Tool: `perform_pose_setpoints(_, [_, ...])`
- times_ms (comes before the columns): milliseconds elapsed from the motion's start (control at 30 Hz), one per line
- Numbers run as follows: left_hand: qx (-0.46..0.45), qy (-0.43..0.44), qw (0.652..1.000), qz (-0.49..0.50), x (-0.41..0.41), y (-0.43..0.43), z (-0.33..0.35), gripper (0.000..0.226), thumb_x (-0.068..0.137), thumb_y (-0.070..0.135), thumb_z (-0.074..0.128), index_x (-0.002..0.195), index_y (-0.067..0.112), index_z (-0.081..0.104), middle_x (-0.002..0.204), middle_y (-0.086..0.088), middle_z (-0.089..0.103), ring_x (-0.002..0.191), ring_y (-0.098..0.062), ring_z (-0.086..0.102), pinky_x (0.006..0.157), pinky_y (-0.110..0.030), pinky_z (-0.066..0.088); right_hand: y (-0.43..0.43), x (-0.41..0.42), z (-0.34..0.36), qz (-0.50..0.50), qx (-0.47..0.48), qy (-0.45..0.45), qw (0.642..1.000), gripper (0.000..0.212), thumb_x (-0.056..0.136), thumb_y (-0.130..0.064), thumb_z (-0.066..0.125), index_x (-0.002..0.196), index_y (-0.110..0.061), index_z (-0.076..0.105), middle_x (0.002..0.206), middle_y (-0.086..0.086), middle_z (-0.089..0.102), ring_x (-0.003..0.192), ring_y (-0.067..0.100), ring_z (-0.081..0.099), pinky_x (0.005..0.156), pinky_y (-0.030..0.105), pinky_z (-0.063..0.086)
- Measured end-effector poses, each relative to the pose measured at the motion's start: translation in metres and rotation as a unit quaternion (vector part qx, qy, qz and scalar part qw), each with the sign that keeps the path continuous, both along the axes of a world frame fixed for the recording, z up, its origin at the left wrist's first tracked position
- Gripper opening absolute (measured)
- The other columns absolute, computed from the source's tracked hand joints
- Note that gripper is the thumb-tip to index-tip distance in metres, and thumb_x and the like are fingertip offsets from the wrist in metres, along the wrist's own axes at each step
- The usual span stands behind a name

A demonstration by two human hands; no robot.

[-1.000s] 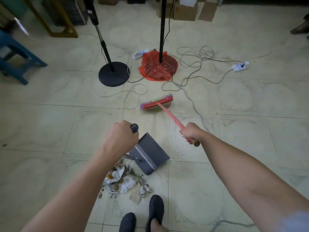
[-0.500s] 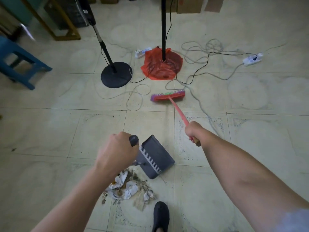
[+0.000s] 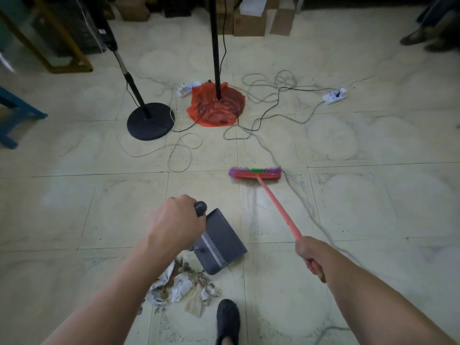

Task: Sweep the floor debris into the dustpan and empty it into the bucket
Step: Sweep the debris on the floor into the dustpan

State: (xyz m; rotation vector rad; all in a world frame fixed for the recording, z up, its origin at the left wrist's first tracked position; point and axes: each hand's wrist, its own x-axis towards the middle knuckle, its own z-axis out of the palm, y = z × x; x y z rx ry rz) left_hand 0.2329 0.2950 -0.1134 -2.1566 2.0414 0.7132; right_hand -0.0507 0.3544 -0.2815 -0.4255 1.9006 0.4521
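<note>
My left hand (image 3: 174,226) grips the upright handle of a dark grey dustpan (image 3: 220,241), which stands on the tiled floor. Just below the pan lies a pile of debris (image 3: 183,286): crumpled paper scraps and dry brown leaves. My right hand (image 3: 312,255) grips the end of a red broom handle (image 3: 278,207). The broom head (image 3: 256,173), red with purple and green bristles, rests on the floor beyond and to the right of the dustpan, clear of the debris. No bucket is in view.
Two stands rise from the floor ahead: a black round base (image 3: 150,124) and a pole through a red plastic bag (image 3: 215,108). Loose cables (image 3: 268,95) and power strips (image 3: 334,95) lie around them. My dark shoe (image 3: 227,319) is beside the pile. Cardboard boxes (image 3: 251,21) line the back.
The broom head has slid to the right across the floor and now lies square to me. My right hand has drawn back towards me. The dustpan and the pile stay in place.
</note>
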Motion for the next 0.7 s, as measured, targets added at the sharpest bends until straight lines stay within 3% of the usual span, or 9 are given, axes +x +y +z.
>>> perform_pose_setpoints(133, [-0.012,0.009,1.0,-0.009,0.01,0.02,0.009,0.042,0.094,0.02,0.049,0.055,0.013,0.033,0.05,-0.004,0.037,0.04,-0.018,0.031,0.042,-0.023,0.025,0.045,0.011,0.022,-0.009,0.016,0.026,0.999,0.026,0.1,-0.028,0.029,0.095,-0.006,0.042,0.033,0.005,0.035,0.019,0.012,0.023,0.033,0.008,0.026])
perform_pose_setpoints(267, [-0.013,0.003,0.999,-0.028,0.025,0.034,0.018,0.039,0.094,0.021,0.047,0.057,0.011,0.037,0.052,-0.006,0.042,0.044,-0.019,0.04,0.042,-0.023,0.027,0.078,0.031,0.034,0.015,0.03,0.024,0.999,0.034,0.1,-0.025,0.025,0.096,-0.001,0.048,0.028,0.005,0.034,0.02,0.012,0.023,0.035,0.007,0.024])
perform_pose_setpoints(400, [-0.021,-0.004,0.998,-0.053,0.047,0.054,0.025,0.037,0.094,0.024,0.046,0.059,0.012,0.041,0.053,-0.006,0.047,0.044,-0.018,0.044,0.041,-0.023,0.028,0.105,0.067,0.04,0.031,0.044,0.029,0.998,0.032,0.1,-0.025,0.028,0.114,-0.004,0.049,0.029,0.007,0.038,0.02,0.011,0.027,0.032,0.011,0.023])
perform_pose_setpoints(500, [-0.02,0.011,0.998,-0.053,0.071,0.072,0.029,0.037,0.094,0.023,0.046,0.06,0.011,0.042,0.053,-0.006,0.047,0.044,-0.018,0.045,0.04,-0.023,0.028,0.128,0.1,0.046,0.012,0.05,0.035,0.998,0.022,0.101,-0.024,0.031,0.101,-0.012,0.05,0.043,0.005,0.041,0.028,0.01,0.028,0.034,0.015,0.027])
perform_pose_setpoints(567, [-0.019,0.02,0.998,-0.049,0.095,0.084,0.033,0.036,0.095,0.022,0.046,0.061,0.01,0.044,0.054,-0.007,0.048,0.044,-0.019,0.046,0.04,-0.023,0.029,0.145,0.128,0.05,-0.008,0.065,0.038,0.997,0.028,0.101,-0.022,0.033,0.089,-0.002,0.048,0.052,0.003,0.04,0.034,0.009,0.029,0.037,0.018,0.028])
perform_pose_setpoints(700, [-0.02,0.026,0.999,-0.041,0.145,0.113,0.038,0.037,0.095,0.024,0.044,0.062,0.01,0.043,0.052,-0.006,0.046,0.042,-0.019,0.043,0.04,-0.022,0.028,0.175,0.181,0.063,0.002,0.083,0.033,0.996,0.041,0.102,-0.02,0.032,0.069,-0.002,0.046,0.047,0.004,0.041,0.027,0.008,0.027,0.034,0.016,0.025])
